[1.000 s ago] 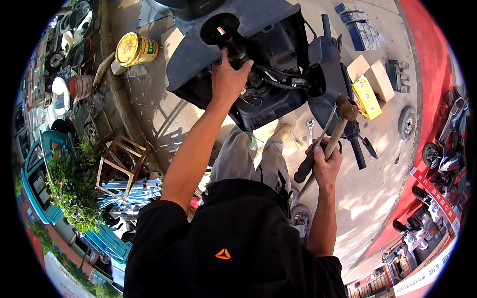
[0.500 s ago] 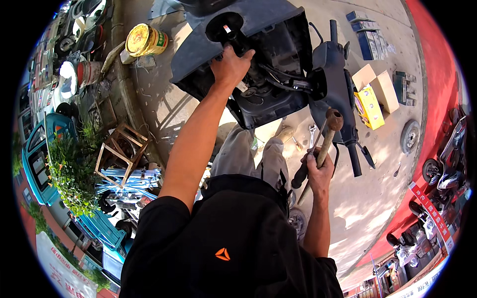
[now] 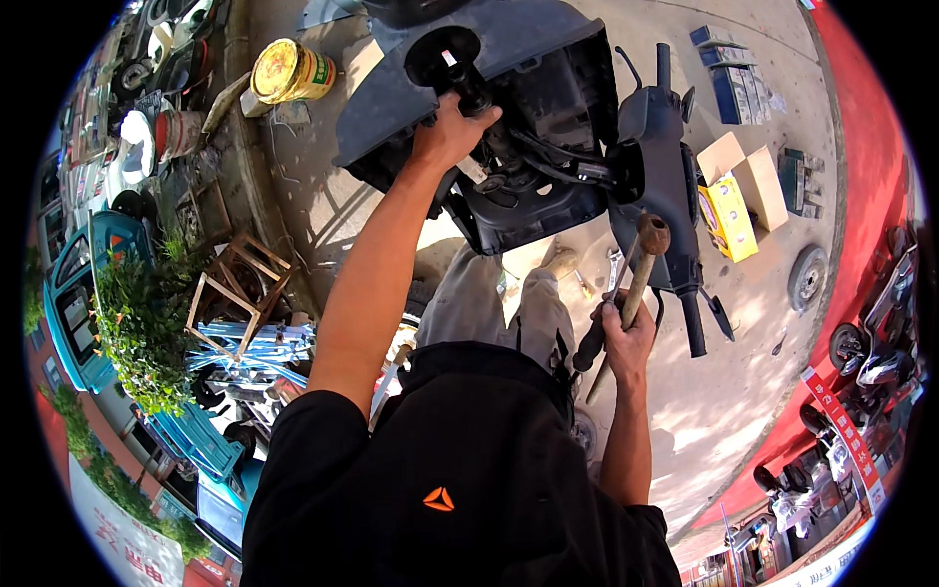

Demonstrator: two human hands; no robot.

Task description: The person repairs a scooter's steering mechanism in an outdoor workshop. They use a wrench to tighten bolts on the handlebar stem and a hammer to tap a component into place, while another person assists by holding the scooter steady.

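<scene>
My left hand (image 3: 452, 134) is closed round a black cylindrical part (image 3: 473, 90) in the exposed body of a dark scooter (image 3: 548, 54). Its thumb points right, while its other fingers are partly hidden behind the part. Lower right, my right hand (image 3: 628, 333) grips a hammer (image 3: 653, 236) by its wooden handle, with the rusty head up. The same hand also holds a slim tool with a black handle (image 3: 590, 345), which looks like a screwdriver. The scooter's handlebar (image 3: 657, 186) stands just beyond the hammer.
On the ground to the right are an open yellow carton (image 3: 732, 217), dark blue boxes (image 3: 738, 93) and a small wheel (image 3: 807, 278). A wrench (image 3: 614, 264) lies near my feet. A yellow bucket (image 3: 291, 72) and a wooden frame (image 3: 240, 293) stand on the left.
The scooter's handlebar has turned slightly, its near end shifting left. My left hand keeps its hold on the cylindrical part, and my right hand still holds the hammer and the slim tool.
</scene>
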